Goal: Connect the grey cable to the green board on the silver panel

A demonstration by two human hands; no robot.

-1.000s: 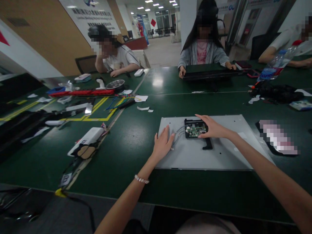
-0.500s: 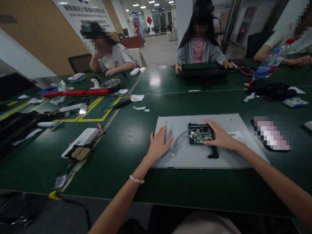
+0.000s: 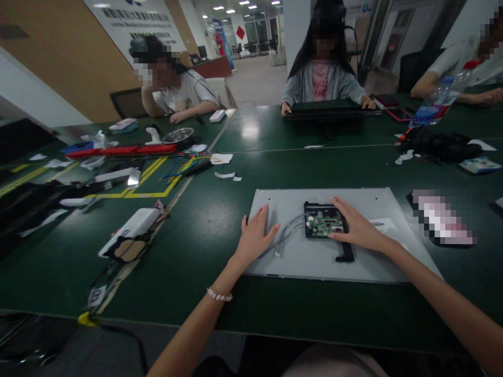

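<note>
A flat light-grey panel (image 3: pixel 377 264), like the back of a screen, lies on the green table in front of me. On it sits a green circuit board (image 3: pixel 323 226) in a black plastic frame, with a black arm sticking out toward me. Grey cables (image 3: pixel 286 231) run left from the board. My right hand (image 3: pixel 356 226) grips the board's frame at its right side, thumb and fingers apart around it. At the panel's left edge rests my left hand (image 3: pixel 257 233), fingers stretched and thumb spread, holding nothing; the cable ends pass close to its thumb.
A pink phone-like object (image 3: pixel 444 217) lies right of the panel. Left stands a white taped box (image 3: pixel 129 233) with a cable. Farther off are a steel bowl (image 3: pixel 178 135), a bottle (image 3: pixel 436 104) and a black bundle (image 3: pixel 436 146). Across the table a person (image 3: pixel 322 78) holds a dark panel.
The grey panel and the board appear slightly lower and farther right in view. Both hands keep nearly the same places and shapes.
</note>
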